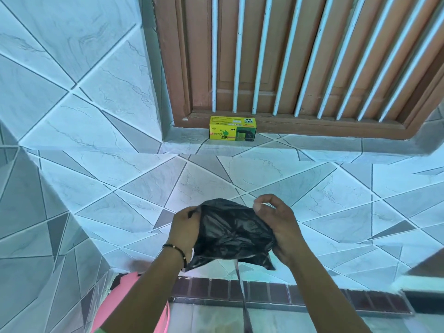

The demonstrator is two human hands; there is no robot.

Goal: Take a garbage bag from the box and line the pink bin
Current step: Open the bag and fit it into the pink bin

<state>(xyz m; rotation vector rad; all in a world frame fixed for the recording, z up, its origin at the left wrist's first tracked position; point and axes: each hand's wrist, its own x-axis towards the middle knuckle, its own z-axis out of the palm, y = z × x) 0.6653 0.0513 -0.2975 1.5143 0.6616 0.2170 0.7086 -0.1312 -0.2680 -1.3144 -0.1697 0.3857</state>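
A crumpled black garbage bag (233, 233) hangs in the air between both my hands, low in the middle of the view. My left hand (183, 228) grips its left edge, fingers curled into the plastic. My right hand (280, 224) holds its right side, thumb and fingertips pinching near the top. A thin black strip of the bag dangles down below. The yellow-green bag box (232, 128) stands on the tiled sill above, against the window frame. The pink bin (120, 306) shows at the bottom left, partly hidden behind my left forearm.
A brown wooden window frame (182, 68) with white vertical bars (236, 56) fills the top. Grey and white tiled wall (96, 164) spreads around. A dark brick-patterned strip (276, 293) runs along the bottom above the floor.
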